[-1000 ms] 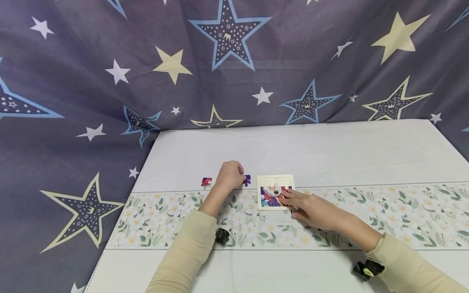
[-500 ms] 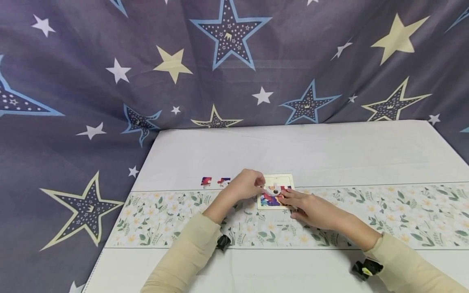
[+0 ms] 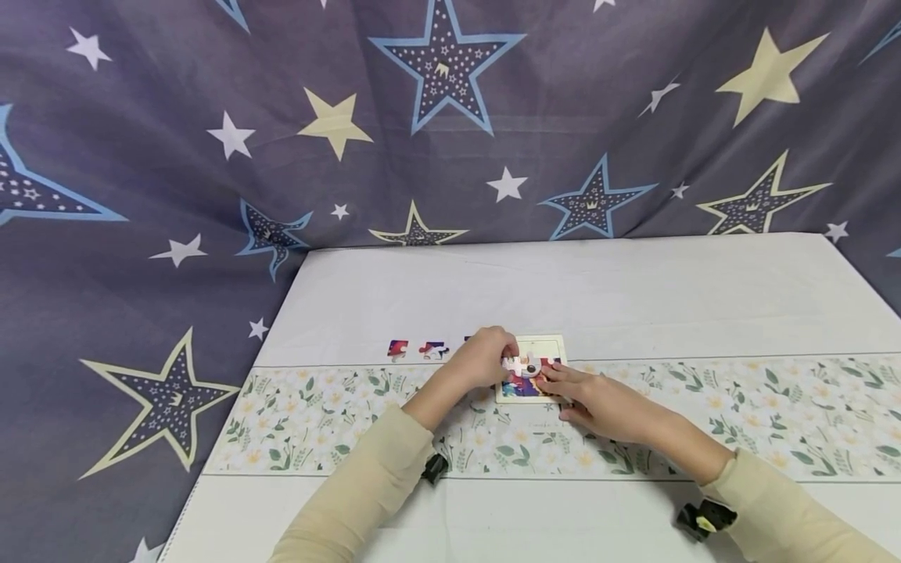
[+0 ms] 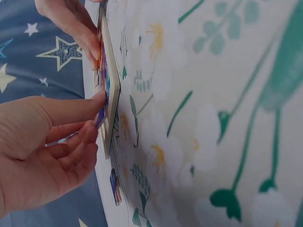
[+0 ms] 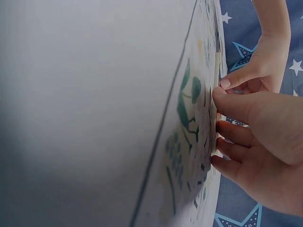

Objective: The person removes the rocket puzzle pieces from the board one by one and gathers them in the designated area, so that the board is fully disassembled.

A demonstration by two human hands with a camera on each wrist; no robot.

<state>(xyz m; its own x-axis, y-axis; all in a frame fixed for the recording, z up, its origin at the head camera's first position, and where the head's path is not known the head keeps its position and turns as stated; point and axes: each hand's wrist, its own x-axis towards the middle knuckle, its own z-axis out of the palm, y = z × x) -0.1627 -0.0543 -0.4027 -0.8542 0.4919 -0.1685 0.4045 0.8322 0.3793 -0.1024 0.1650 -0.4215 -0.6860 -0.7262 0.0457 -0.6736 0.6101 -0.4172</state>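
A small square jigsaw board with a pale frame lies on the table, its lower part filled with colourful picture pieces. My left hand is at the board's left side, pinching a jigsaw piece between thumb and fingers. In the head view, a white part with tabs shows at its fingertips, right at the filled pieces. My right hand rests its fingers on the board's right side, steadying nothing else; the right wrist view shows its thumb at the near edge.
Left of the board lie loose jigsaw pieces: a red and purple one, a purple and white one, and a dark one partly behind my left hand. A floral band crosses the white table. A starry curtain stands behind.
My left hand has moved right from the loose pieces to the board's left side, bringing a jigsaw piece, then slightly further inward. My right hand has stayed in place on the board.
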